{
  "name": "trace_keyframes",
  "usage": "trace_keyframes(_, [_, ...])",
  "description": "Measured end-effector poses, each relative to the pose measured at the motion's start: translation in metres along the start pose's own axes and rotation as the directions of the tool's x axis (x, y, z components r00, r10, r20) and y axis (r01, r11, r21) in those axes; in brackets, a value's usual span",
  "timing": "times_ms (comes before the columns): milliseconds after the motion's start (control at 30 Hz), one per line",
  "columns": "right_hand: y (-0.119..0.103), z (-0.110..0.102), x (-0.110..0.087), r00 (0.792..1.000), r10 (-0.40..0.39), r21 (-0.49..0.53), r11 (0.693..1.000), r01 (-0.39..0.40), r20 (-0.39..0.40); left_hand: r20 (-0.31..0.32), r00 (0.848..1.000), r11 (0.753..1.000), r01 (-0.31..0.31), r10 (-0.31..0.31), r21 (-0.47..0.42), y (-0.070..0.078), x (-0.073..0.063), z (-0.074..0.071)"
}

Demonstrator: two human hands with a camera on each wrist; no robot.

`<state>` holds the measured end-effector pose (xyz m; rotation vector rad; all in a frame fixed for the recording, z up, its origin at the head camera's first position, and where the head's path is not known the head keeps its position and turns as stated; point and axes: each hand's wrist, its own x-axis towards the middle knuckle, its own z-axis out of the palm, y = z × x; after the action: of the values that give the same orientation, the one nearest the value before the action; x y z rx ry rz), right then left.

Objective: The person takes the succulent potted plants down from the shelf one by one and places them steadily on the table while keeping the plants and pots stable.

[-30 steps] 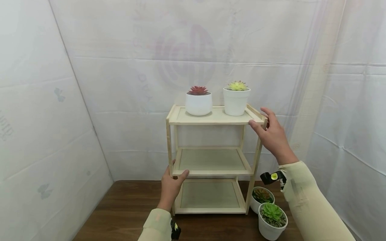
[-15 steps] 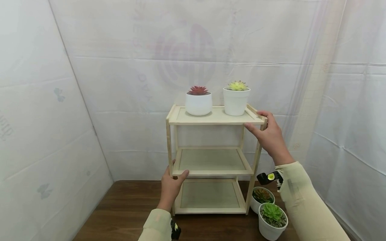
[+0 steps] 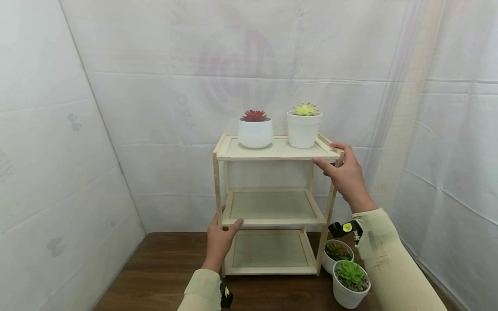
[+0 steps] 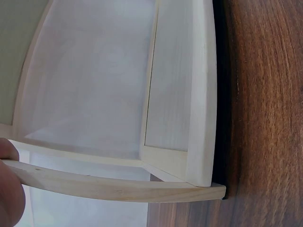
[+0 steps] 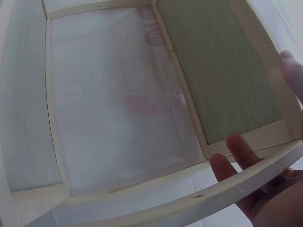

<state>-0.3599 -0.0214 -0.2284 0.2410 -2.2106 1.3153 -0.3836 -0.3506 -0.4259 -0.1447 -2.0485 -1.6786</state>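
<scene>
A three-tier wooden shelf rack (image 3: 274,206) stands upright on the dark wooden table. My left hand (image 3: 219,242) grips its left front post at the middle tier, with the thumb on that tier's front edge. At the upper right corner, my right hand (image 3: 347,176) holds the right front post, thumb against the top tier's front edge. In the right wrist view, fingertips (image 5: 240,149) reach past the post below the top board. On the top tier sit a red succulent in a rounded white pot (image 3: 255,134) and a yellow-green succulent in a tapered white pot (image 3: 303,131).
Two more potted succulents stand on the table (image 3: 163,268) right of the rack: a reddish-green one (image 3: 337,251) behind a bright green one (image 3: 351,283). White sheeting (image 3: 155,108) hangs behind the rack and at both sides.
My right hand has moved slightly left and settled onto the rack's upper right corner, its fingers coming in around the post. The left hand, rack and pots keep their places.
</scene>
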Motion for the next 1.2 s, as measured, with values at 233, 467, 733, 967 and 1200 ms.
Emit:
trace_keyframes(233, [-0.0019,-0.0001,-0.0008,1.0,0.004,0.058,0.998,-0.004,0.007,0.009,1.0,1.0,-0.006,0.006,-0.004,0.001,-0.0005,-0.0002])
trace_keyframes(467, [-0.0014,0.0004,-0.0019,1.0,0.024,0.043,0.999,-0.024,-0.006,0.024,1.0,1.0,-0.001,0.001,-0.004,0.0008,-0.0011,-0.0005])
trace_keyframes(733, [0.0033,0.0026,-0.0012,0.999,0.006,-0.005,1.0,-0.006,-0.048,0.032,0.999,1.0,0.007,-0.006,-0.022,-0.0024,-0.0004,-0.0001])
trace_keyframes(967, [0.0021,0.0051,-0.0005,0.996,0.004,-0.025,1.0,-0.006,-0.085,0.022,1.0,1.0,-0.003,0.004,-0.021,-0.001,-0.001,0.0006])
trace_keyframes(1200, [0.0004,0.0068,0.0,0.997,-0.01,-0.063,0.998,0.005,-0.079,0.015,1.0,1.0,-0.002,0.002,-0.009,0.0001,-0.001,-0.0007])
